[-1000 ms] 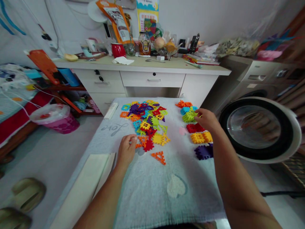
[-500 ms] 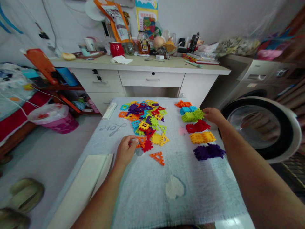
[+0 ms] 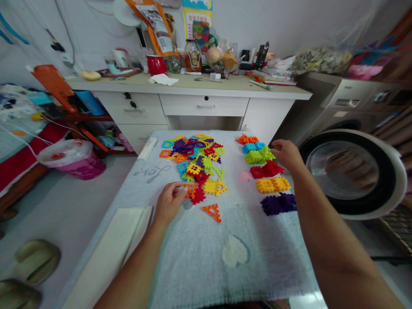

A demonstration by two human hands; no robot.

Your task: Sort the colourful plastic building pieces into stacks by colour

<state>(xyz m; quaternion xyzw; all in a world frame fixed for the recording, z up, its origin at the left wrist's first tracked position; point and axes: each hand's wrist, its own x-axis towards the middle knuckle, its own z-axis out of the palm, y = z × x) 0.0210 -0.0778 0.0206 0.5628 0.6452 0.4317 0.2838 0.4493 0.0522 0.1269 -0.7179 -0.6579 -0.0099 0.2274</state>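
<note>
A heap of mixed coloured plastic interlocking tiles [image 3: 196, 161] lies on a pale blue towel [image 3: 206, 249] spread over a table. To its right, sorted groups run front to back: purple [image 3: 278, 204], yellow [image 3: 273, 184], red [image 3: 267, 170], green [image 3: 259, 155], light blue [image 3: 250, 147], orange [image 3: 246, 139]. My left hand [image 3: 169, 201] rests on the towel at the heap's near left edge, fingertips touching an orange tile [image 3: 190, 190]. My right hand [image 3: 286, 155] hovers just right of the green and red groups, fingers loosely curled, holding nothing. A single orange triangle tile [image 3: 212, 211] lies apart.
A cream board [image 3: 112, 253] lies along the table's left edge. Beyond stands a white desk [image 3: 206, 103] crowded with jars and packets. A washing machine with its round door [image 3: 352, 174] open is on the right; a pink bin [image 3: 75, 159] and slippers [image 3: 35, 257] are on the floor at left.
My right hand has drawn back to the right off the green group, uncovering the sorted groups. My left hand has stayed at the heap's edge.
</note>
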